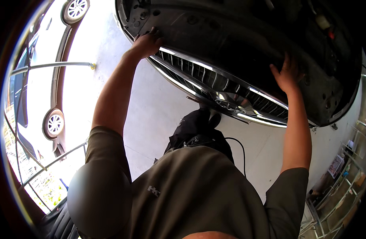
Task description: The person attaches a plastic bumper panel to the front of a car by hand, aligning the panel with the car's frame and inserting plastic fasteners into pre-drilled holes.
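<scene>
Both my arms reach forward over the front of a car, whose grille (204,75) has chrome trim and dark slats. Behind the grille runs a wide black panel (230,44) with several round holes and fasteners. My left hand (148,43) rests on the panel's left part near its front edge, fingers apart; dark shade hides some of the fingertips. Farther right, my right hand (288,75) lies on the same panel with thumb and fingers spread. Neither hand shows anything held. A round badge (229,104) sits low in the middle of the grille.
A white car (39,91) stands at the left, beyond a metal rail (51,67). A dark cable (242,153) hangs beside my legs over the pale floor (145,103). Metal racks (346,187) with assorted items stand at the lower right. Deep shadow covers the engine bay.
</scene>
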